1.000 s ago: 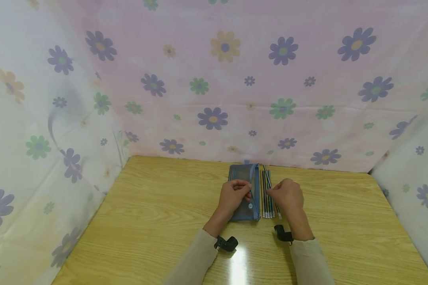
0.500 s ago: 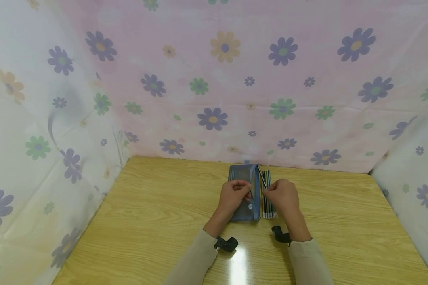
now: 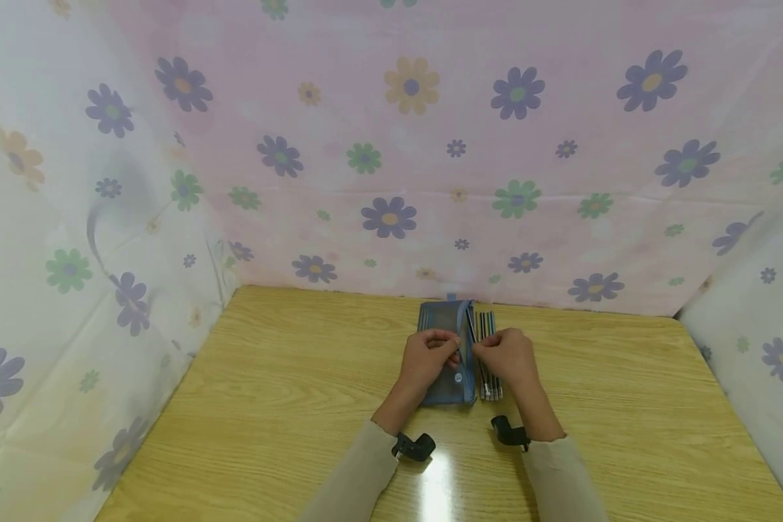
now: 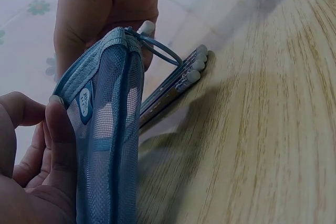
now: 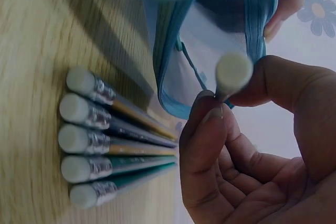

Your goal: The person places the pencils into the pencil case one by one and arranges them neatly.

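A blue mesh pencil case (image 3: 445, 391) lies on the table, its zipped mouth gaping on the right side. My left hand (image 3: 425, 360) pinches the upper rim of that mouth between thumb and finger, beside a small round label (image 4: 85, 102). Between the thumb and fingertips of my right hand (image 3: 510, 355) is a pencil (image 5: 233, 72), its white eraser end toward the right wrist camera. The pencil's far part points into the open case. Just right of the case, several pencils (image 5: 100, 141) lie side by side, eraser ends toward me.
The wood-grain table (image 3: 287, 406) reaches back to a pink floral cloth (image 3: 444, 239). Floral cloth also hangs at left and right. Each wrist wears a black camera mount (image 3: 416, 446). A loop (image 4: 163, 48) hangs off the case's near corner.
My right hand has moved left with the pencil, from over the row of pencils to the case's mouth. My left hand has stayed in place.
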Tool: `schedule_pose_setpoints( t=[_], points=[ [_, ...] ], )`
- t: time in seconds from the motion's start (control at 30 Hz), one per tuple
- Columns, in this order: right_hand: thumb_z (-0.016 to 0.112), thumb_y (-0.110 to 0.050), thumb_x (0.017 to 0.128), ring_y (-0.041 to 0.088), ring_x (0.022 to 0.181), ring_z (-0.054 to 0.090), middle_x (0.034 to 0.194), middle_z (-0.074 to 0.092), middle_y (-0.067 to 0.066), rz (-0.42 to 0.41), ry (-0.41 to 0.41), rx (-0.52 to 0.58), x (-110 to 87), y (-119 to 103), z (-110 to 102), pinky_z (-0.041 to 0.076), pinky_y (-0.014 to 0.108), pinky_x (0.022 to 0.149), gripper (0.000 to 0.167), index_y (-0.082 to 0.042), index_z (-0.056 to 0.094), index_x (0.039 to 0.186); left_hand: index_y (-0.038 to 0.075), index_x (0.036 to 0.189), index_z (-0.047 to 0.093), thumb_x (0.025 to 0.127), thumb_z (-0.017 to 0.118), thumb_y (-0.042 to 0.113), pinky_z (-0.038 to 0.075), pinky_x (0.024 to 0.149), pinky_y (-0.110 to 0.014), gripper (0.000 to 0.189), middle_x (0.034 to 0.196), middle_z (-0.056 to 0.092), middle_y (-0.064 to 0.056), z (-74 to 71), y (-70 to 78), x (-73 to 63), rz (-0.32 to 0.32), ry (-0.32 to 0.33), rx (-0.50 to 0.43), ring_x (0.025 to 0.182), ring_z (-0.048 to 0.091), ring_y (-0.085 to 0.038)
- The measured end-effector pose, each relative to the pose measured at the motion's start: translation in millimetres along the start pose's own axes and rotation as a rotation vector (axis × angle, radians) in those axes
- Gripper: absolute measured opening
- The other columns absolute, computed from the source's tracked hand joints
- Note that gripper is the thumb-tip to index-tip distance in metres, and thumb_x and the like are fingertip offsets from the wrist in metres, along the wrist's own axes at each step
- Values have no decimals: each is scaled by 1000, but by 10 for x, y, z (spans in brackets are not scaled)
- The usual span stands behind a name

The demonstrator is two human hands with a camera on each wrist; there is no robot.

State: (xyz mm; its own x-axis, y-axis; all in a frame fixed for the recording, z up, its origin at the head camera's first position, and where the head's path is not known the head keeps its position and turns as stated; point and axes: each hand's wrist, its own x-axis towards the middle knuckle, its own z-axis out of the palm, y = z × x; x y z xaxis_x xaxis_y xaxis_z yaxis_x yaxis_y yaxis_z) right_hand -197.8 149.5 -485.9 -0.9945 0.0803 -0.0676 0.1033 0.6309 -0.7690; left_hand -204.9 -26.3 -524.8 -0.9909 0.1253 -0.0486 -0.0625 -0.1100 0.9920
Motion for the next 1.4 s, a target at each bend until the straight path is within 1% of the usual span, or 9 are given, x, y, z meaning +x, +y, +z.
schedule_pose_setpoints(
  t=[0.17,0.27,0.33,0.53,0.7,0.97,1.2,1.3,1.4],
  points=[
    [74,-19,93,18,61,69,76,75,11,63,-16,72,11,-7,29,59,33,56,23,3,81,95,-5,108,75,100,76,12,66,66,-37,19,83,75,-17,1,17,-8,-1,2,-1,63,70,-14],
    [74,-20,94,20,62,72,78,76,11,97,-27,109,20,-4,51,63,36,61,24,3,80,98,-4,107,76,99,76,12,66,66,-38,18,81,75,-16,2,17,-11,-9,9,-1,62,69,-14],
    [74,-20,94,20,63,73,77,76,10,106,-29,122,29,0,65,64,37,63,25,3,81,98,-4,107,76,99,76,12,66,66,-38,18,81,75,-15,3,12,-6,-11,11,-1,62,69,-14],
    [74,-21,94,24,64,74,75,76,10,109,-25,154,41,-9,103,64,38,66,25,2,81,97,-3,107,76,99,75,12,67,68,-41,17,83,75,-17,-12,4,12,-1,4,1,63,70,-14],
    [75,-20,95,25,67,75,82,77,13,118,-18,187,36,-20,139,65,40,65,24,4,81,97,-2,108,76,99,76,14,67,70,-43,19,84,75,-18,-20,-2,13,-1,0,6,65,70,-15],
    [75,-18,95,22,62,74,76,76,12,86,-20,186,15,-13,158,64,37,61,23,5,81,94,-4,108,76,99,76,13,65,65,-34,19,84,75,-16,-13,-10,8,-5,-2,-11,65,70,-15],
    [73,-16,96,25,66,76,84,77,17,88,-23,189,-2,-46,141,66,41,65,24,6,79,98,-3,106,76,98,76,13,66,65,-36,18,80,74,-11,-9,9,0,-9,7,-6,64,70,-16],
    [73,-15,96,25,67,75,87,76,19,86,-21,183,-3,-46,132,66,39,63,22,6,78,99,-3,106,77,98,76,12,66,65,-36,17,79,74,-11,-11,11,0,-3,9,0,64,70,-15],
    [72,-13,96,23,67,73,88,75,19,65,-16,156,2,-23,117,64,36,60,20,6,75,100,-4,107,77,99,76,12,66,66,-38,17,81,75,-13,-10,5,3,4,4,5,64,70,-15]
  ],
)
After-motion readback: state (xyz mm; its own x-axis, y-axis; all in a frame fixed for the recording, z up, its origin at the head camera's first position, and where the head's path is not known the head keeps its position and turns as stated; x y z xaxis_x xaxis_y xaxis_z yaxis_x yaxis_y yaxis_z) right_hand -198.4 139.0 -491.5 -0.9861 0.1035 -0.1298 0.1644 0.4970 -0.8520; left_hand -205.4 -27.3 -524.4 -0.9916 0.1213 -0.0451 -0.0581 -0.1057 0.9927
